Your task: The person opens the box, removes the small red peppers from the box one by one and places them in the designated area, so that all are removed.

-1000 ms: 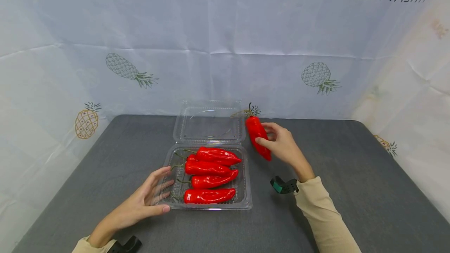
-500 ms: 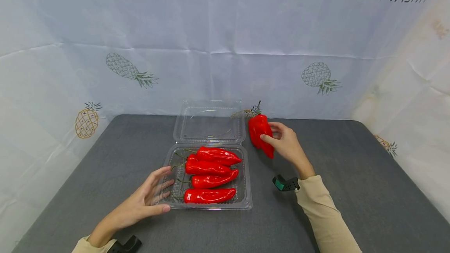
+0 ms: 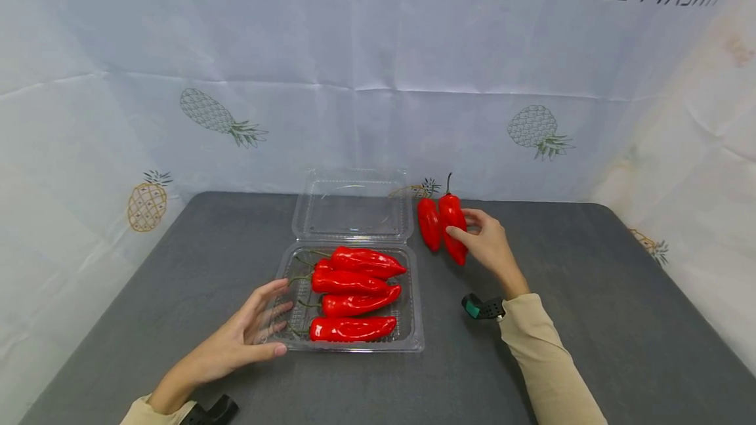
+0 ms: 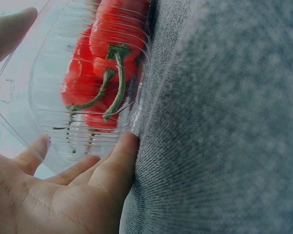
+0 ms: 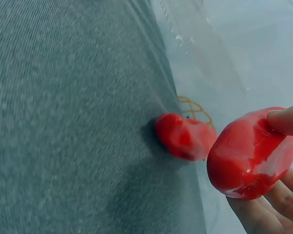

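My right hand [image 3: 487, 241] pinches a red pepper [image 3: 451, 215] by its side, thumb on one face and fingers on the other, its stem pointing up and away. Just left of it a second red pepper [image 3: 428, 225] lies on the table, also showing in the right wrist view beyond the held pepper [image 5: 244, 151]. My left hand [image 3: 236, 336] rests at the left side of a clear plastic clamshell box [image 3: 417, 307], fingers spread and thumb near its front corner. In the left wrist view, fingertips [image 4: 124, 144] touch the box wall. Several red peppers [image 3: 353, 328] with green stems lie inside.
The box's clear lid [image 3: 351, 208] stands raised at the back, left of the loose pepper. A grey cloth-covered table [image 3: 567, 261] ends at the back against a white pineapple-print curtain [image 3: 378, 38].
My right hand has carried its pepper rightward, away from the lid, and the pepper on the table has come into view beside it. The left hand and box stay put.
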Tool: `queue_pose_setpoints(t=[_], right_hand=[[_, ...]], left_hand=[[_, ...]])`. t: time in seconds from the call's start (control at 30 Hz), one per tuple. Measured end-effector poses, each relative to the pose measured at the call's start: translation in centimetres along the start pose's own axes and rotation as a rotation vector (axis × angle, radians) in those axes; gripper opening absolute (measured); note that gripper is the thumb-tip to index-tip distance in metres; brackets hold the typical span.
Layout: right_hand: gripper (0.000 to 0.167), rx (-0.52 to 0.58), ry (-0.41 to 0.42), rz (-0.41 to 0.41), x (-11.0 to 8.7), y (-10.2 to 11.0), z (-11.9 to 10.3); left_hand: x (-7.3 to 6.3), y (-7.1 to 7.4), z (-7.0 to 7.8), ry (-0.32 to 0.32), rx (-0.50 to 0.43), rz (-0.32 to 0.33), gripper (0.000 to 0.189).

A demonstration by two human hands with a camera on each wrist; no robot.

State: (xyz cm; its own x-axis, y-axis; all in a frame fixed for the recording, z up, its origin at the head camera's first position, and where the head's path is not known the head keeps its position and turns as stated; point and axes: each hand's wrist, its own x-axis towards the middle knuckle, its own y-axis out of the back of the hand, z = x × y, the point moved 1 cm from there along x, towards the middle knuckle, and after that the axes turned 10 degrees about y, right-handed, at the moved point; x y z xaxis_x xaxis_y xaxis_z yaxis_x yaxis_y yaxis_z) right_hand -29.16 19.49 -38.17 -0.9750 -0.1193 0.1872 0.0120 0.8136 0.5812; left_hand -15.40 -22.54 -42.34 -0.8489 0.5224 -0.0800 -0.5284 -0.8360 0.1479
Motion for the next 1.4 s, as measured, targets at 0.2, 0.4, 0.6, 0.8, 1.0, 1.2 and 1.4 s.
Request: queue_pose_setpoints(t=[0.2,0.4,0.6,0.8,1.0,1.2,1.4], right_hand=[[0.062,-0.04,-0.016,0.008,0.5,0.1,0.9],[0.059,-0.079,-0.018,0.018,1.3,0.4,1.6],[0.06,-0.103,-0.033,-0.001,2.1,0.6,2.2],[0.061,-0.137,-0.064,-0.028,2.7,0.5,2.6],[0.06,-0.153,-0.082,-0.037,3.1,0.3,3.0],[0.06,-0.166,-0.099,-0.037,3.6,0.0,3.4],[0.061,-0.19,-0.111,-0.041,3.9,-0.1,3.6]], left_hand=[[0.0,-0.1,0.1,-0.015,0.002,0.001,0.086],[0.1,-0.1,0.0,0.01,0.009,0.013,0.088],[0.0,-0.1,0.0,0.001,0.008,0.005,0.086],[0.1,0.0,-0.1,0.016,0.013,0.011,0.089],[0.0,0.0,-0.1,0.005,0.016,0.008,0.088],[-0.1,0.0,-0.1,0.051,0.027,0.023,0.089],[0.0,0.1,-0.3,0.062,0.033,0.028,0.09]])
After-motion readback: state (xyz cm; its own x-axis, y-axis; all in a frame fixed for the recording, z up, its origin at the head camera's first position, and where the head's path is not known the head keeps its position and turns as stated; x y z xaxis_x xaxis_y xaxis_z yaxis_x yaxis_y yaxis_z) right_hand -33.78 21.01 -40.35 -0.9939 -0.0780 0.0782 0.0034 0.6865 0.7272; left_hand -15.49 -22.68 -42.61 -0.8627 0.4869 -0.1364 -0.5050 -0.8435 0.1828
